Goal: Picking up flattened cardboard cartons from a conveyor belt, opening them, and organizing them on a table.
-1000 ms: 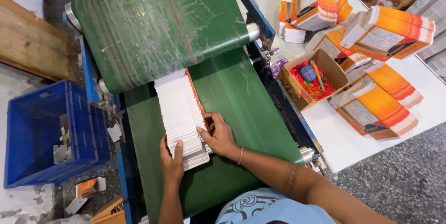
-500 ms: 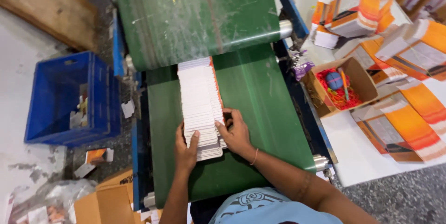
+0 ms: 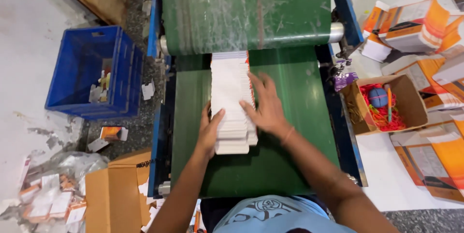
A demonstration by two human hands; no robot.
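A long row of flat white cartons [image 3: 231,98], stacked overlapping like shingles, lies lengthwise on the lower green belt [image 3: 295,117] of a conveyor, its far end tucked just under the roller [image 3: 333,32] of the upper green belt [image 3: 246,6]. A thin orange edge shows along the row's right side near the far end.

The left hand [image 3: 210,129] presses flat against the row's left side near its close end, fingers straight and together, thumb lying over the top of the cartons. The right hand [image 3: 265,105] rests on the row's right side, a little farther up the belt, fingers spread wide and palm down, partly on the cartons and partly over the belt. A thin band circles the right wrist. Neither hand is closed around anything; the row sits squeezed between them.

The conveyor has a blue frame [image 3: 157,117] on both sides. To the left, on the grey floor, stands a blue plastic crate [image 3: 77,102] with a few scraps of card inside. Nearer the person, flattened brown cardboard [image 3: 113,189] lies on the floor beside a heap of crumpled plastic and loose card pieces [image 3: 48,194].

To the right, a white table [image 3: 386,175] carries an open brown box [image 3: 411,102] holding red rubber bands, a blue ball and an orange pen. Around it lie bundles of orange and white cartons [image 3: 411,22], some at the table's far corner and more along its right edge.
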